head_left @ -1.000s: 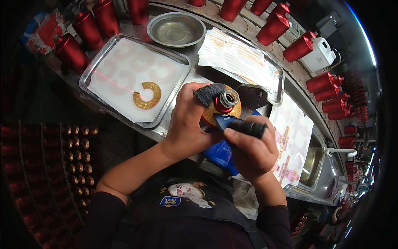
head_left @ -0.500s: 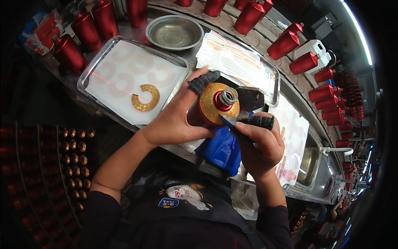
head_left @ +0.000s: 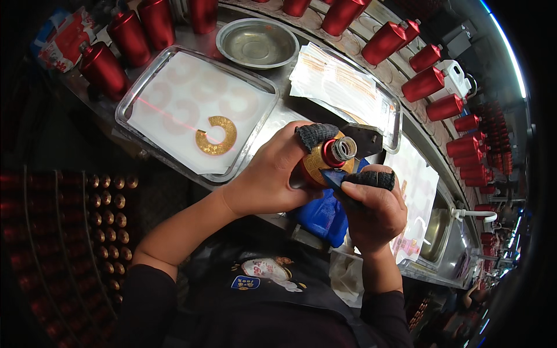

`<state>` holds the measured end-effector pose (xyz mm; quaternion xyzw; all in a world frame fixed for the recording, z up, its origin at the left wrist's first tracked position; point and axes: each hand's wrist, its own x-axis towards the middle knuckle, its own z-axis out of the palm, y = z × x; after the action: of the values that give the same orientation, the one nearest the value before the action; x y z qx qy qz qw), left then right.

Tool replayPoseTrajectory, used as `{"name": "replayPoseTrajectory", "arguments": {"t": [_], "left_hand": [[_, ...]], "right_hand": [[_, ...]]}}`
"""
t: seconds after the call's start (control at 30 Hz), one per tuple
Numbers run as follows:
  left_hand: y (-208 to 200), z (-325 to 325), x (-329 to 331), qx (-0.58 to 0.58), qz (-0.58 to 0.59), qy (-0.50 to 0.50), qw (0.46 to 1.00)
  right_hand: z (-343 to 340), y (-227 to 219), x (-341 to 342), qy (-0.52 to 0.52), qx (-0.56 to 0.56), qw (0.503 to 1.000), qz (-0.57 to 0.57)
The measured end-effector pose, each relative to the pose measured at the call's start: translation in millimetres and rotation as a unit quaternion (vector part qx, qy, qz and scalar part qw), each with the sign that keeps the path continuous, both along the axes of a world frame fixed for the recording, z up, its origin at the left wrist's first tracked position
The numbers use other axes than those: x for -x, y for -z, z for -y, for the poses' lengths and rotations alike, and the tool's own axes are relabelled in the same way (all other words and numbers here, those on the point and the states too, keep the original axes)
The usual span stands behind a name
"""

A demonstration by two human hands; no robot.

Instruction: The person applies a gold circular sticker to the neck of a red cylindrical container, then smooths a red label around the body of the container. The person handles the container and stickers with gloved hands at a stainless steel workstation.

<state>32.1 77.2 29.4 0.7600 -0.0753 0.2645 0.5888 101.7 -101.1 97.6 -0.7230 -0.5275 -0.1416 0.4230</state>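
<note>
My left hand (head_left: 272, 168) is wrapped round a red bottle (head_left: 331, 154) with a clear threaded neck, tilted toward me. A gold patterned collar-shaped sticker (head_left: 316, 165) lies round its shoulder, partly covered by my fingers. My right hand (head_left: 377, 211) grips a small dark blue scraper-like tool (head_left: 333, 177), its pointed tip against the gold shoulder just below the neck. Each hand wears a black knitted sleeve on one finger. Left of them, one gold C-shaped sticker (head_left: 223, 139) lies on white backing paper in a metal tray (head_left: 125, 110).
A metal bowl (head_left: 258, 43) stands behind the tray. Stacked white sheets (head_left: 331, 75) lie at the back, beside a dark metal holder (head_left: 361, 139). Below the bottle is a blue cloth-like pad (head_left: 325, 217). Red bottles (head_left: 104, 69) line the bench; a sink (head_left: 438, 235) is at right.
The whole view has shifted, with the scene sliding right. My left hand has turned the bottle, and its fingers now cover more of the gold collar. The tool stays at the shoulder.
</note>
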Motion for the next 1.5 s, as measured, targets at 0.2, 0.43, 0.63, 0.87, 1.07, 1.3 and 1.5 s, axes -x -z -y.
{"name": "replayPoseTrajectory", "arguments": {"t": [0.2,0.43,0.63,0.87,1.07,1.3,1.5], "left_hand": [[1.9,12.5,6.6,-0.016,0.022,-0.129,0.991],[0.7,10.0,4.3,-0.075,0.016,-0.141,0.987],[3.8,-2.1,5.0,-0.081,-0.008,-0.037,0.996],[2.2,-4.7,3.3,0.011,-0.030,0.005,0.999],[12.0,19.1,4.4,-0.134,0.028,-0.248,0.959],[20.6,23.8,0.4,-0.188,0.076,-0.290,0.935],[16.7,28.1,1.2,-0.123,0.030,-0.275,0.953]], "right_hand": [[-3.7,0.3,3.3,-0.003,-0.019,1.000,0.004],[-4.5,2.3,6.5,-0.006,-0.022,1.000,0.013],[-6.1,3.7,5.7,-0.003,-0.030,1.000,-0.005],[-5.2,6.2,5.5,0.011,-0.037,0.998,-0.044],[-8.2,11.3,6.9,0.008,-0.058,0.996,-0.064],[-18.9,16.2,23.3,-0.111,-0.052,0.992,0.026],[-4.6,17.1,10.5,-0.137,-0.076,0.987,-0.042]]}}
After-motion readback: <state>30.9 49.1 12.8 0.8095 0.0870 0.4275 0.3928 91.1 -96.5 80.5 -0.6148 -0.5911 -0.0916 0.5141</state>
